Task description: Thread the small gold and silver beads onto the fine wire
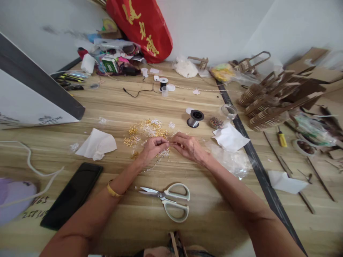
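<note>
My left hand [155,148] is closed in a pinch over a spread of small gold and silver jewelry findings [146,130]. Close beside it, my right hand [187,145] is also pinched, its fingertips nearly meeting those of the left. Whatever lies between the fingertips is too small to make out. A thin silver chain [151,168] runs across the table below my left hand. Nearer to me lie scissors [160,195] with white handles, their blades slightly apart and pointing left. A spool of dark wire [195,119] stands beyond my right hand.
A black phone [72,194] and a crumpled white tissue [97,144] lie to the left. On the right are another tissue [230,137], clear plastic bags [227,159], a glass jar of beads [217,122] and small woven baskets [264,103]. A red bag [144,32] leans at the back.
</note>
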Action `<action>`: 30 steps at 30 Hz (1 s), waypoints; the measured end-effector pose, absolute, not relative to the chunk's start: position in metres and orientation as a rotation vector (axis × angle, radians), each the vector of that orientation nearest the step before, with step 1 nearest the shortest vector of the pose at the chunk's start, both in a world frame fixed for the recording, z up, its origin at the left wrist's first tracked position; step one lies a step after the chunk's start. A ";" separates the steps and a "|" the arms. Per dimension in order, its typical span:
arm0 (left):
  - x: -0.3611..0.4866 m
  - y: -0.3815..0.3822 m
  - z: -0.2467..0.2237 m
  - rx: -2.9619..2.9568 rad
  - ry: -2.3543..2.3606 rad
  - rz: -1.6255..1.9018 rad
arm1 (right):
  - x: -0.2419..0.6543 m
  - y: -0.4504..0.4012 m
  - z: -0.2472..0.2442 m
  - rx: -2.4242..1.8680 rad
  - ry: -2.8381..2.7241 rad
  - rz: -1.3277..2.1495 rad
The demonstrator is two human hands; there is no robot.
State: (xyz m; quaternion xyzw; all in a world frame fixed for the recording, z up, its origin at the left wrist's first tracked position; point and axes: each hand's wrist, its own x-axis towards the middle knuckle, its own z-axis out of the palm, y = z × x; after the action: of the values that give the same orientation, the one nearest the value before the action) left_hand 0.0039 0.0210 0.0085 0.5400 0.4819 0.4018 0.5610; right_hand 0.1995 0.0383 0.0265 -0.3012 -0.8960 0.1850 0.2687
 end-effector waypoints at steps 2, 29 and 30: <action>0.004 0.021 0.008 1.269 1.140 0.947 | 0.199 0.038 0.027 -0.811 -2.429 0.466; -0.001 0.026 0.000 1.131 1.040 1.040 | 0.191 0.036 0.021 -0.777 -2.210 0.778; -0.001 0.026 0.001 1.130 1.044 1.040 | 0.191 0.036 0.021 -0.766 -2.211 0.781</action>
State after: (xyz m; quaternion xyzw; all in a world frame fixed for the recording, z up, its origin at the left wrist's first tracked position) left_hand -0.0012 0.0261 0.0008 0.4873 0.4503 0.4485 0.5988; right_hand 0.1907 0.0362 0.0209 -0.2929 -0.8457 0.2989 0.3311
